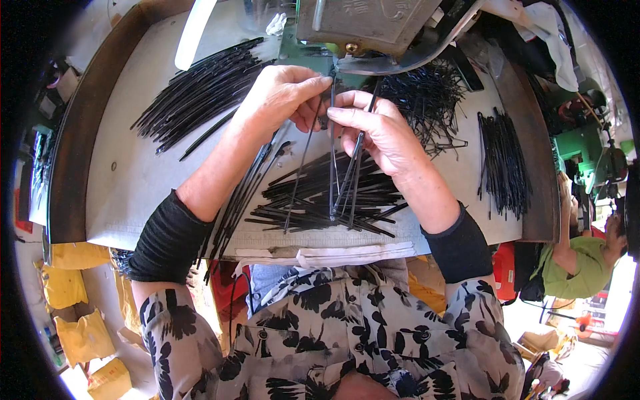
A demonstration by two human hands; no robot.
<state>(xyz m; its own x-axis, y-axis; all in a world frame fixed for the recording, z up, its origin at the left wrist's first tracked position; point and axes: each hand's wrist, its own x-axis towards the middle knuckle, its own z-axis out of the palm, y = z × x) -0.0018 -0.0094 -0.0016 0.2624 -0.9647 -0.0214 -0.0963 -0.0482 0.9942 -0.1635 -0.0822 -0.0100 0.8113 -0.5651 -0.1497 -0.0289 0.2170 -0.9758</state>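
Presently: forearms angled inward before the machine head | left hand pinches and right hand grips thin black strips just in front of it | pale tabletop bearing strip piles left and right of machine head | green-shirted person well right of it

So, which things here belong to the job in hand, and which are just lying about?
Belonging, most likely:
black strips in the right hand
piled black strips
grey machine head

Lying about, probably:
crumpled white scrap
yellow bags, lower left
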